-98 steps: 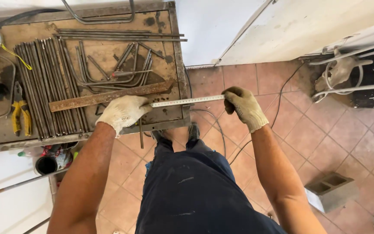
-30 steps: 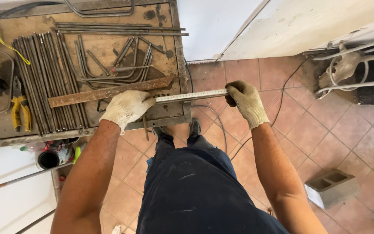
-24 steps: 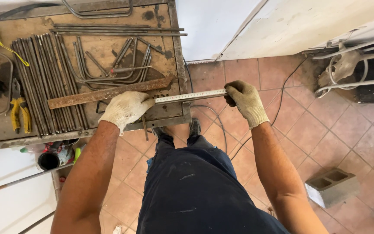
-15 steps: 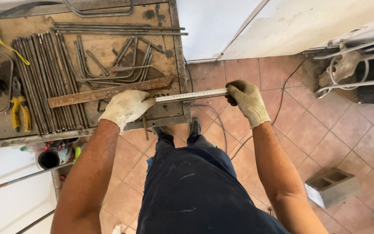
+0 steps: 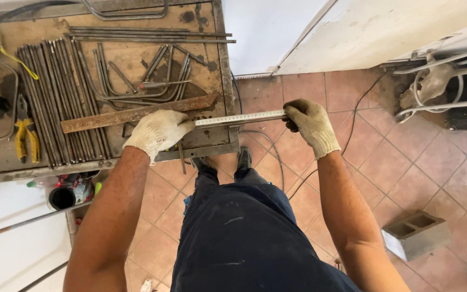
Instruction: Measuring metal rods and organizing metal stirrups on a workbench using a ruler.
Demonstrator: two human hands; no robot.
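Gloved left hand (image 5: 158,132) closed over one end of a pale folding ruler (image 5: 241,118), pinning it down near the front edge of the workbench (image 5: 218,65). Gloved right hand (image 5: 312,125) clenched around the ruler's other end, out past the bench edge above the tiled floor (image 5: 406,178). Ruler stretched level between both hands. Just behind the left hand, a rusty flat bar (image 5: 136,113) lying aslant on the bench. Farther left, a row of straight steel rods (image 5: 55,97), with bent rods (image 5: 136,81) behind the bar. Yellow-handled pliers (image 5: 25,140) at the far left. Grey concrete block (image 5: 416,233) well apart on the floor.
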